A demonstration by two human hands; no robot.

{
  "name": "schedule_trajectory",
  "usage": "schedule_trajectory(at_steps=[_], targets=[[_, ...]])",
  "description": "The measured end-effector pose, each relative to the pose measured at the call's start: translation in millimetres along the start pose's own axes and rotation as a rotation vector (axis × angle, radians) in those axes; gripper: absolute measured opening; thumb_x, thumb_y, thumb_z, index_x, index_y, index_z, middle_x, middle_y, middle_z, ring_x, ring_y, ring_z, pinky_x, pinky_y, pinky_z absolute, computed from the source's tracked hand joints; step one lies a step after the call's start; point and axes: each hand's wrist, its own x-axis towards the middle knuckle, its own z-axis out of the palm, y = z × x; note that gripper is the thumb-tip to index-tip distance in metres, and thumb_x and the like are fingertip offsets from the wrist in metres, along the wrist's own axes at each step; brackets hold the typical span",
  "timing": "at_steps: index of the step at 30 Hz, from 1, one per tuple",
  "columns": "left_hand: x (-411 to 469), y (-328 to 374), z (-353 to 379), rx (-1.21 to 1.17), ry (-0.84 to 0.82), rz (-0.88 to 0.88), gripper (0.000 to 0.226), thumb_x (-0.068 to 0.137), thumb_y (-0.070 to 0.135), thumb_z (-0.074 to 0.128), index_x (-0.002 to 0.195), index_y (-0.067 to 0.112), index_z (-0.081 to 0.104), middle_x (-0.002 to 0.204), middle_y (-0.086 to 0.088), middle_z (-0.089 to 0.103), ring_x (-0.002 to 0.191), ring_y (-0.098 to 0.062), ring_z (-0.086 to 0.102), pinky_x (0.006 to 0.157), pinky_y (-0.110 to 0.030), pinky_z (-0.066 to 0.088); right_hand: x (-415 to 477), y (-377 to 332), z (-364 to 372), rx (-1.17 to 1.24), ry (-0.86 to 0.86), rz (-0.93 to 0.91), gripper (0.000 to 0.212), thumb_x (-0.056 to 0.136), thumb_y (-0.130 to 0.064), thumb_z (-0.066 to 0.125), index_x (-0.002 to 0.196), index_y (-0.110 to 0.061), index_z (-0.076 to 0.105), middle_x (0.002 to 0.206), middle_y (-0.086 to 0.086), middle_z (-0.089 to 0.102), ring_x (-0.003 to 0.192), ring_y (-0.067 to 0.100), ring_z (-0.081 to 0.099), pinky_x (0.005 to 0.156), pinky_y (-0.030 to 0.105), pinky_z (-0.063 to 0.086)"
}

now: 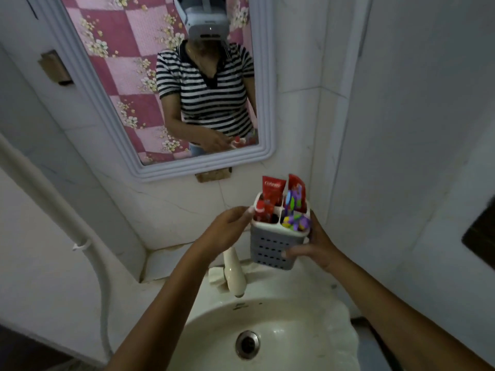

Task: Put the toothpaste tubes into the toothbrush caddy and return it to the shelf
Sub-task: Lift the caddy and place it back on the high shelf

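Observation:
A grey perforated toothbrush caddy (270,250) with a white rim hangs in the air above the sink. My right hand (313,247) grips its right side and bottom. Two red toothpaste tubes stand in it: one (273,190) in the left compartment and another (297,187) at the back right. A smaller red tube (263,208) sits at the caddy's left rim, pinched by the fingertips of my left hand (227,231). Colourful toothbrushes (293,215) fill the right compartment.
A white sink (214,330) with a cream tap (234,274) lies directly below the caddy. A framed mirror (265,103) hangs on the tiled wall behind. A white pipe (61,218) runs down the left. A dark object (479,236) is fixed to the right wall.

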Motion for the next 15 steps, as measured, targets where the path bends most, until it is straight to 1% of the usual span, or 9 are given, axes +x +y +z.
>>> schedule_trajectory(at_steps=[3,5,7,8,10,11,12,13,15], targets=[[-9,42,-19,-0.164,0.035,0.136,0.04,0.095,0.054,0.034,0.121,0.035,0.059,0.129,0.004,0.06,0.123,-0.015,0.054,0.107,-0.04,0.042,16,-67,-6,-0.034,0.065,-0.134,0.106,0.041,-0.009,0.091,0.13,-0.03,0.038,0.129,0.007,0.056,0.118,0.025,0.053,0.098,0.059,0.046],[-11,81,-43,-0.206,0.089,0.265,0.029,0.095,0.055,0.034,0.109,0.046,0.058,0.122,0.013,0.062,0.121,-0.011,0.056,0.104,-0.036,0.045,22,-124,-12,-0.041,0.106,-0.24,0.099,0.044,-0.011,0.09,0.129,-0.025,0.041,0.129,0.009,0.056,0.116,0.027,0.054,0.096,0.06,0.047],[-13,124,-73,-0.246,0.09,0.422,0.033,0.099,0.048,0.033,0.114,0.04,0.062,0.116,0.017,0.066,0.113,-0.004,0.062,0.093,-0.026,0.052,26,-190,-18,-0.02,0.108,-0.366,0.08,0.053,-0.005,0.084,0.124,-0.018,0.049,0.124,0.014,0.06,0.111,0.031,0.059,0.089,0.057,0.053],[-16,147,-91,-0.247,0.095,0.506,0.036,0.101,0.043,0.034,0.12,0.033,0.063,0.115,0.016,0.069,0.111,-0.002,0.063,0.089,-0.022,0.054,26,-225,-21,-0.006,0.11,-0.428,0.067,0.058,-0.002,0.078,0.119,-0.016,0.054,0.118,0.015,0.064,0.106,0.031,0.063,0.081,0.052,0.057],[-21,193,-128,-0.184,0.15,0.694,0.037,0.102,0.037,0.036,0.128,0.026,0.06,0.119,0.018,0.068,0.114,0.003,0.061,0.091,-0.016,0.052,25,-299,-26,0.024,0.131,-0.54,0.048,0.064,-0.003,0.067,0.11,-0.011,0.061,0.104,0.013,0.07,0.093,0.028,0.069,0.066,0.038,0.06],[-23,216,-146,-0.116,0.196,0.781,0.039,0.101,0.041,0.039,0.133,0.026,0.057,0.125,0.017,0.065,0.118,0.002,0.058,0.096,-0.02,0.051,25,-334,-30,0.039,0.139,-0.591,0.043,0.065,-0.006,0.066,0.107,-0.009,0.063,0.101,0.013,0.071,0.089,0.028,0.07,0.062,0.035,0.059],[-23,238,-163,-0.001,0.274,0.847,0.046,0.098,0.049,0.041,0.137,0.028,0.052,0.132,0.014,0.061,0.123,0.0,0.055,0.102,-0.028,0.049,26,-367,-35,0.055,0.143,-0.635,0.041,0.065,-0.012,0.067,0.106,-0.008,0.064,0.101,0.014,0.071,0.088,0.03,0.07,0.063,0.036,0.059],[-23,260,-179,0.165,0.41,0.879,0.055,0.094,0.056,0.042,0.142,0.029,0.047,0.14,0.01,0.055,0.129,-0.005,0.051,0.107,-0.036,0.045,29,-399,-40,0.064,0.14,-0.675,0.042,0.065,-0.017,0.069,0.106,-0.008,0.065,0.104,0.016,0.071,0.09,0.032,0.07,0.066,0.039,0.06],[-22,302,-213,0.594,0.828,0.877,0.064,0.093,0.059,0.039,0.148,0.027,0.036,0.152,0.004,0.042,0.139,-0.014,0.04,0.112,-0.04,0.036,35,-466,-51,0.058,0.16,-0.726,0.045,0.064,-0.027,0.072,0.105,-0.01,0.067,0.106,0.017,0.071,0.091,0.034,0.069,0.074,0.046,0.06]])
